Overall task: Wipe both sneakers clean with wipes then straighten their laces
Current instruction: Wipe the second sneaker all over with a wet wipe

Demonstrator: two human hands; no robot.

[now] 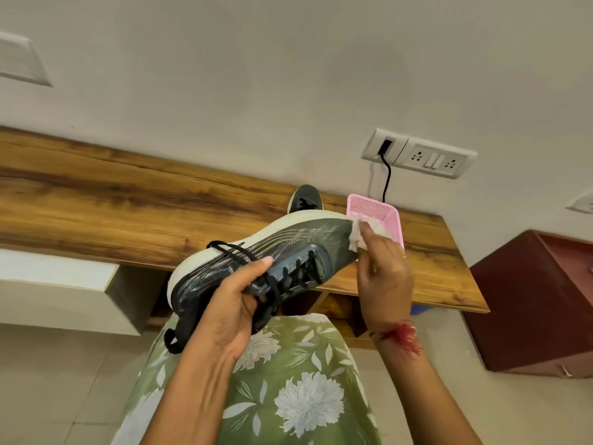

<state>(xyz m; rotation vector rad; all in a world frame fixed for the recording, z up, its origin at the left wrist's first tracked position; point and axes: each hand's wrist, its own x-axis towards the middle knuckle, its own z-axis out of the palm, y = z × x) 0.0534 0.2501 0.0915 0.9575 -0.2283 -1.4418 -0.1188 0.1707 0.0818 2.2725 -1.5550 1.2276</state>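
Step in hand: wiping of the first sneaker, judged from the wipe lying on its upper.

The left hand (231, 300) is grasping the held sneaker (288, 248) around its heel and collar, thumb lying along the side. The shoe is being held in the air above the lap, turned on its side, with its white sole facing the wall and its toe pointing right. The right hand (385, 274) is clenching a crumpled white wipe (361, 234) and pressing it against the toe end of the upper. The black laces (288, 281) are lying loose, one loop crossing the side of the shoe.

Next move, as a judgement: the wipe is needing to travel along the upper and the sole edge while the left hand is turning the shoe to expose unwiped areas. The second sneaker (305, 199) is standing on the counter (128, 194), just behind the held one, and is awaiting the same treatment. Lace straightening is not yet begun.

Surface and room: the counter is showing a wood grain and is running along a pale wall. A pink basket (372, 203) is sitting on it near the wipe. A socket panel (420, 155) is carrying a black cable (386, 178). A red-brown cabinet (529, 300) is standing at the right on a tiled floor (64, 364)
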